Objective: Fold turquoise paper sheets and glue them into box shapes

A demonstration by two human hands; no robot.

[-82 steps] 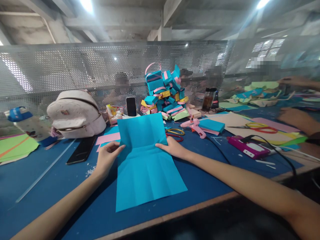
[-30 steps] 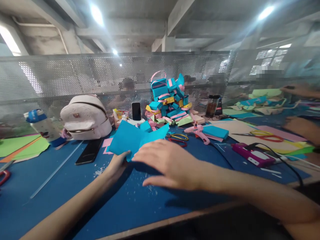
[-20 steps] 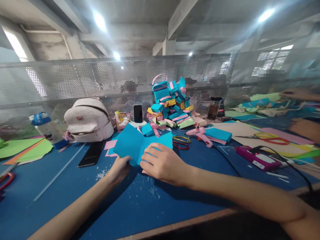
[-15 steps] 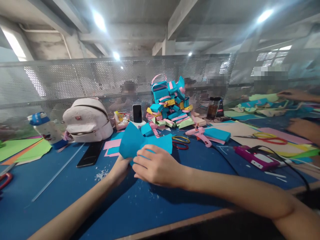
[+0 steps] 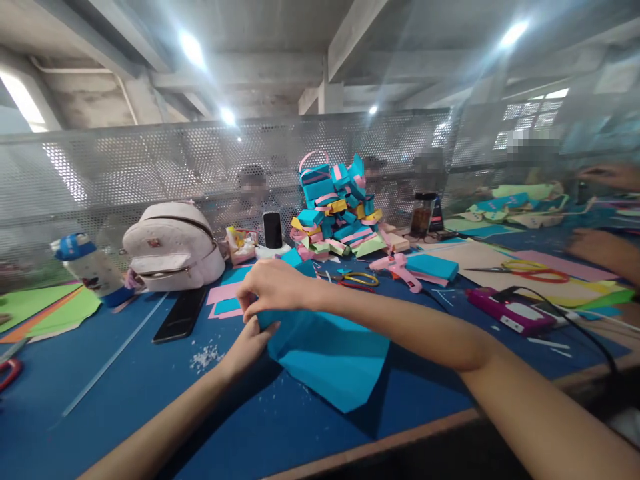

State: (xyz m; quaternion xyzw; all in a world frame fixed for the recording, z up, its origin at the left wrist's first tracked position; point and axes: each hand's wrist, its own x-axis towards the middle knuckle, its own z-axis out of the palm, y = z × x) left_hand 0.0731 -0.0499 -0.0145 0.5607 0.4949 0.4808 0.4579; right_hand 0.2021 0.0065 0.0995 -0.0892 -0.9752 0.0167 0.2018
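One blue sheet (image 5: 333, 357) in the left hand's (image 5: 250, 345) pinching grip; one right hand (image 5: 274, 285) above, grip unclear.

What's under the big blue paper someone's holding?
I see the table around the lower edges of the paper. Whatever is right beneath is covered, so I can't tell.

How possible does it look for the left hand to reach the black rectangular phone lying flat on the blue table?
Probably yes: the phone lies near the left hand, with nothing tall visible between them. However, its grip holds the bright blue paper sheet, which it should probably release first.
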